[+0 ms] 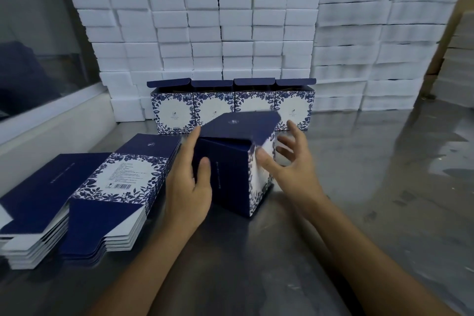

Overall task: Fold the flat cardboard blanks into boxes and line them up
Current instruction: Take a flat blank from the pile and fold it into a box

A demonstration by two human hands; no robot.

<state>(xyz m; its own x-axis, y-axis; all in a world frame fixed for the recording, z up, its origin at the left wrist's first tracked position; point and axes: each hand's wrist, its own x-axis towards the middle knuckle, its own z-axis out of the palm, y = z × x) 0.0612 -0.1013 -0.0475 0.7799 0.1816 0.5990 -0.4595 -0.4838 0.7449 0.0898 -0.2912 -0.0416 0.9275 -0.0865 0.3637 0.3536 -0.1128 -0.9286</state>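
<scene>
A navy box with a blue-and-white leaf print (230, 172) stands tilted on the steel table, its lid flap raised toward the back. My left hand (191, 182) grips its left navy side, thumb on the front face. My right hand (287, 161) is at its white printed right side with fingers spread, thumb touching the panel. A stack of flat blanks (84, 192) lies at the left, printed side up. Behind, several folded boxes (232, 105) stand in a row with lids open.
White foam blocks (205, 25) are stacked into a wall behind the row and at the right (372, 46). A white ledge and glass panel (51, 115) run along the left. Steel tabletop (372, 174) spreads to the right.
</scene>
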